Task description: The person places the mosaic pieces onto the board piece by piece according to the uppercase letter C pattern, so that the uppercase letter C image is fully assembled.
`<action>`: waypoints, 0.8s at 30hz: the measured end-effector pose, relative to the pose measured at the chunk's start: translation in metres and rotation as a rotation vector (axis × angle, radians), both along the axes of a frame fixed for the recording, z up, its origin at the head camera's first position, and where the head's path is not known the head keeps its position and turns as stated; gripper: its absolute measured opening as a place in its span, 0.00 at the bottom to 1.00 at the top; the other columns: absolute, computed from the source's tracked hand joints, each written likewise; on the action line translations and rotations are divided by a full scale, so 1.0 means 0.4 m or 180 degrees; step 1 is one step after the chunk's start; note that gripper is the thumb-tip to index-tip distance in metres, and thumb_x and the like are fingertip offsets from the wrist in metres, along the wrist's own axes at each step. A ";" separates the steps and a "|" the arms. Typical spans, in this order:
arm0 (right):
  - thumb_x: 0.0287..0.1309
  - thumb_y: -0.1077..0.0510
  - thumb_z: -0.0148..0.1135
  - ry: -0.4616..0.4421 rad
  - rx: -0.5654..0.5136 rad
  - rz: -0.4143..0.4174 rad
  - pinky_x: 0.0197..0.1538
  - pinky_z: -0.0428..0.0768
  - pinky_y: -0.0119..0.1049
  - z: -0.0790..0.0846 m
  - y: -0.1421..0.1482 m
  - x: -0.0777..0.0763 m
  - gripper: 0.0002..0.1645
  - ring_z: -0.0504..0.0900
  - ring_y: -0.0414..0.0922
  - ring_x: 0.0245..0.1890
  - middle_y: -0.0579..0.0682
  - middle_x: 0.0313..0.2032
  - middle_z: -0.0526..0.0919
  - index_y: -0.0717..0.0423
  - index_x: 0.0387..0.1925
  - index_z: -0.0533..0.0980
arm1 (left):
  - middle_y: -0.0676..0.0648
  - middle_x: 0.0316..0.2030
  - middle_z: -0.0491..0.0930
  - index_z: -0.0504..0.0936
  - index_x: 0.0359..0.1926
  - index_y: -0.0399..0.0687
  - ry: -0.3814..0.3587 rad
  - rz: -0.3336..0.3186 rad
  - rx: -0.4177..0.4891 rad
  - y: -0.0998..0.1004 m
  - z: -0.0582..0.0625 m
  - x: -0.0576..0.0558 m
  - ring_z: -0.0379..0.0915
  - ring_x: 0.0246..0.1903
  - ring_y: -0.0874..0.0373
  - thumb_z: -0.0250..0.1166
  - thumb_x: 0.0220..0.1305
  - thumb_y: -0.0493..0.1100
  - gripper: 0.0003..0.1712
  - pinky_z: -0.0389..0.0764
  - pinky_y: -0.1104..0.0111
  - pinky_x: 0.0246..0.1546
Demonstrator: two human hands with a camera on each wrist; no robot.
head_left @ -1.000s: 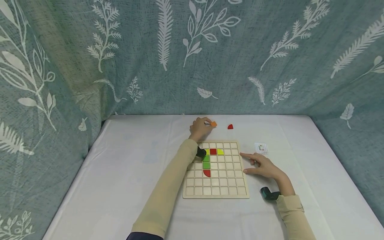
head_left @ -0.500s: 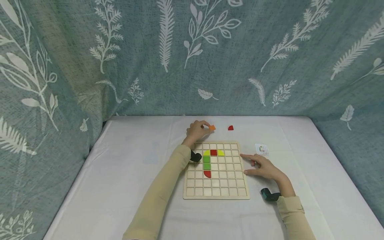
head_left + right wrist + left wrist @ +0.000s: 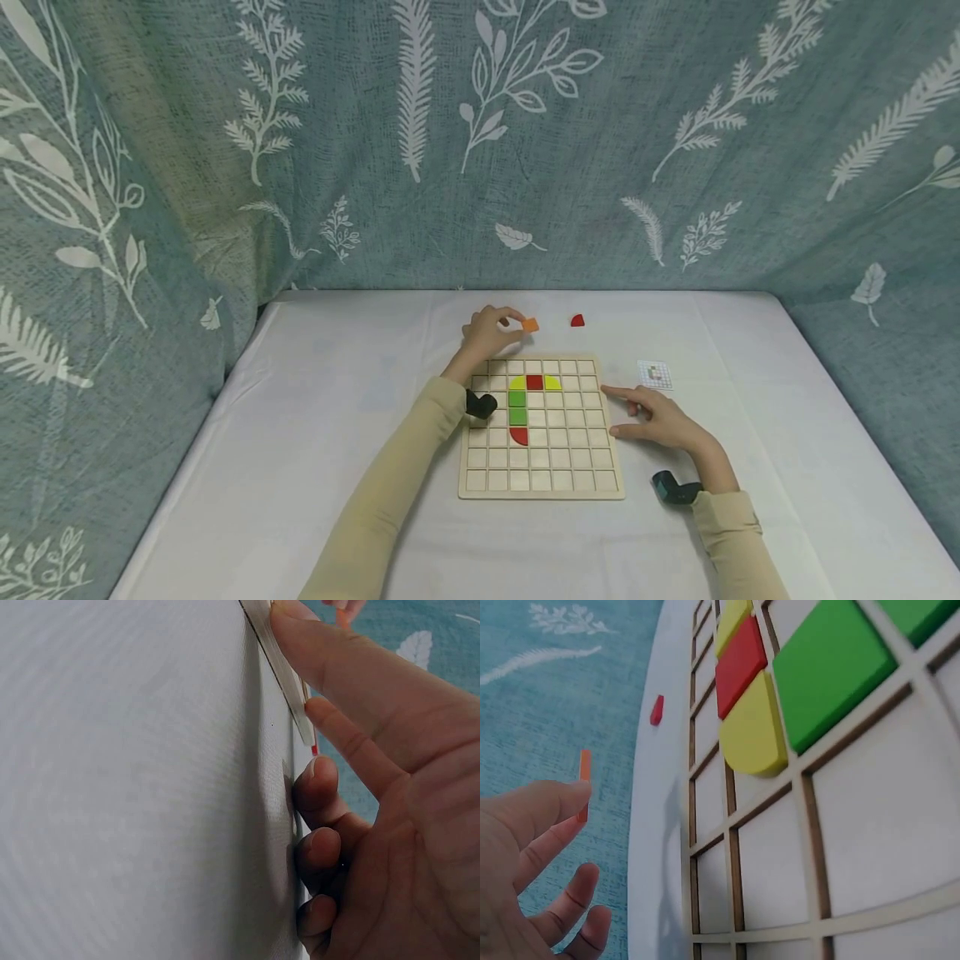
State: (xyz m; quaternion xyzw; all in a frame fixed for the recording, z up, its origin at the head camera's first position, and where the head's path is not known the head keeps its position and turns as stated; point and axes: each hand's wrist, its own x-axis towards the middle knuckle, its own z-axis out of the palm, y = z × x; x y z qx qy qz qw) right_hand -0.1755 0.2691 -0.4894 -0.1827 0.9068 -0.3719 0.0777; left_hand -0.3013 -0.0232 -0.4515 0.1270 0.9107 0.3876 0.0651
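In the head view my left hand (image 3: 486,335) pinches an orange square tile (image 3: 530,325) between thumb and index finger, just beyond the board's far edge. The left wrist view has the tile (image 3: 585,766) edge-on, lifted. Below lies a wooden grid board (image 3: 573,482). In its cells sit two yellow rounded tiles (image 3: 552,382) with a red square tile (image 3: 534,382) between them, two green square tiles (image 3: 517,416) and a red quarter-round tile (image 3: 519,436). My right hand (image 3: 660,417) touches the board's right edge with extended thumb and index finger; its other fingers are bent.
A loose red quarter-round tile (image 3: 577,320) lies behind the board. Right of the board is a small card (image 3: 655,375) printed with a coloured grid pattern. Dark wrist cameras (image 3: 675,488) are strapped to both arms. A patterned curtain (image 3: 450,150) hangs behind the white table.
My left hand has drawn back toward the board and slightly left, carrying the orange tile. The left forearm has uncovered more of the board. My right hand has stayed in place.
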 end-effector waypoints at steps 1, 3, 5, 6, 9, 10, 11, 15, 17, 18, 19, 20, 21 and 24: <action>0.45 0.49 0.72 0.0008 0.0005 0.0007 0.29 0.61 0.29 -0.001 0.000 0.000 0.39 0.60 0.38 0.26 0.46 0.27 0.66 0.54 0.60 0.71 | 0.43 0.46 0.73 0.80 0.50 0.55 0.0014 -0.0016 0.0008 -0.002 -0.001 0.003 0.65 0.46 0.48 0.63 0.61 0.49 0.16 0.58 0.51 0.48; 0.45 0.49 0.72 0.0004 0.0020 0.0009 0.29 0.61 0.29 -0.001 0.001 -0.001 0.39 0.60 0.38 0.26 0.46 0.27 0.66 0.54 0.60 0.71 | 0.43 0.46 0.74 0.81 0.49 0.56 0.0071 -0.0051 0.0009 -0.004 -0.003 0.010 0.65 0.45 0.49 0.63 0.61 0.49 0.15 0.59 0.51 0.47; 0.44 0.49 0.72 -0.0006 0.0025 -0.0005 0.29 0.61 0.30 -0.001 0.002 -0.002 0.40 0.60 0.38 0.26 0.45 0.27 0.66 0.53 0.60 0.71 | 0.43 0.46 0.74 0.81 0.49 0.56 0.0133 -0.0093 0.0012 -0.005 -0.004 0.018 0.66 0.45 0.49 0.63 0.60 0.50 0.15 0.59 0.51 0.46; 0.44 0.48 0.72 -0.0014 0.0033 -0.0010 0.29 0.62 0.30 -0.001 0.002 -0.002 0.40 0.61 0.38 0.26 0.45 0.27 0.66 0.52 0.61 0.71 | 0.43 0.46 0.75 0.81 0.49 0.57 0.0160 -0.0113 0.0015 -0.006 -0.005 0.022 0.66 0.44 0.49 0.64 0.60 0.50 0.15 0.60 0.51 0.45; 0.43 0.47 0.72 -0.0059 0.0045 -0.0023 0.30 0.62 0.30 0.000 0.001 -0.003 0.41 0.61 0.38 0.27 0.44 0.28 0.66 0.51 0.61 0.70 | 0.44 0.45 0.74 0.81 0.49 0.57 0.0182 -0.0176 0.0016 -0.010 -0.004 0.039 0.65 0.44 0.49 0.64 0.60 0.50 0.15 0.59 0.52 0.44; 0.43 0.47 0.72 -0.0061 0.0053 -0.0020 0.30 0.62 0.30 0.000 0.001 -0.003 0.41 0.61 0.38 0.27 0.44 0.28 0.65 0.51 0.61 0.70 | 0.44 0.45 0.74 0.81 0.48 0.57 0.0183 -0.0198 0.0021 -0.011 -0.002 0.046 0.65 0.43 0.49 0.64 0.60 0.50 0.15 0.59 0.52 0.44; 0.43 0.47 0.72 -0.0055 0.0064 -0.0014 0.30 0.62 0.30 0.000 0.002 -0.004 0.41 0.61 0.38 0.27 0.44 0.28 0.66 0.51 0.61 0.70 | 0.43 0.45 0.74 0.81 0.48 0.56 0.0184 -0.0225 0.0031 -0.012 -0.001 0.052 0.65 0.43 0.49 0.64 0.59 0.50 0.15 0.59 0.52 0.44; 0.43 0.47 0.72 -0.0028 0.0075 -0.0006 0.30 0.62 0.30 -0.003 0.003 -0.005 0.41 0.61 0.38 0.27 0.44 0.28 0.65 0.51 0.61 0.70 | 0.43 0.44 0.74 0.82 0.47 0.57 0.0201 -0.0304 0.0058 -0.017 -0.002 0.072 0.65 0.41 0.50 0.64 0.59 0.49 0.14 0.59 0.53 0.42; 0.43 0.47 0.72 -0.0021 0.0081 -0.0008 0.30 0.62 0.30 -0.005 0.003 -0.004 0.41 0.61 0.38 0.27 0.44 0.28 0.65 0.51 0.61 0.70 | 0.43 0.44 0.74 0.82 0.47 0.57 0.0202 -0.0339 0.0085 -0.019 -0.004 0.082 0.65 0.40 0.50 0.64 0.59 0.49 0.14 0.59 0.53 0.42; 0.44 0.47 0.72 -0.0024 0.0083 -0.0009 0.30 0.62 0.30 -0.005 0.003 -0.004 0.41 0.61 0.38 0.27 0.44 0.28 0.65 0.51 0.61 0.70 | 0.43 0.44 0.74 0.82 0.47 0.57 0.0196 -0.0357 0.0081 -0.021 -0.004 0.087 0.65 0.39 0.51 0.64 0.60 0.49 0.14 0.59 0.53 0.42; 0.44 0.47 0.72 -0.0025 0.0086 -0.0011 0.31 0.62 0.30 -0.005 0.003 -0.004 0.41 0.61 0.37 0.27 0.44 0.28 0.65 0.51 0.61 0.70 | 0.44 0.43 0.74 0.82 0.47 0.57 0.0189 -0.0377 0.0087 -0.022 -0.004 0.093 0.65 0.39 0.51 0.64 0.60 0.49 0.14 0.59 0.53 0.42; 0.44 0.47 0.72 -0.0024 0.0084 -0.0015 0.31 0.62 0.30 -0.005 0.003 -0.004 0.41 0.61 0.37 0.27 0.44 0.28 0.65 0.51 0.61 0.70 | 0.44 0.43 0.74 0.82 0.47 0.57 0.0185 -0.0399 0.0095 -0.023 -0.005 0.099 0.64 0.39 0.51 0.64 0.59 0.50 0.14 0.58 0.53 0.43; 0.44 0.47 0.72 -0.0022 0.0082 -0.0019 0.31 0.62 0.29 -0.005 0.002 -0.003 0.41 0.61 0.37 0.27 0.44 0.28 0.65 0.51 0.61 0.70 | 0.44 0.43 0.73 0.82 0.46 0.57 0.0180 -0.0414 0.0093 -0.024 -0.005 0.105 0.65 0.39 0.51 0.64 0.59 0.50 0.14 0.58 0.52 0.43; 0.44 0.48 0.72 -0.0002 0.0068 -0.0011 0.30 0.62 0.29 -0.005 0.002 -0.002 0.40 0.61 0.37 0.27 0.44 0.28 0.65 0.52 0.61 0.70 | 0.44 0.44 0.73 0.82 0.46 0.58 0.0182 -0.0461 0.0077 -0.028 -0.007 0.122 0.65 0.41 0.50 0.65 0.58 0.51 0.14 0.59 0.52 0.44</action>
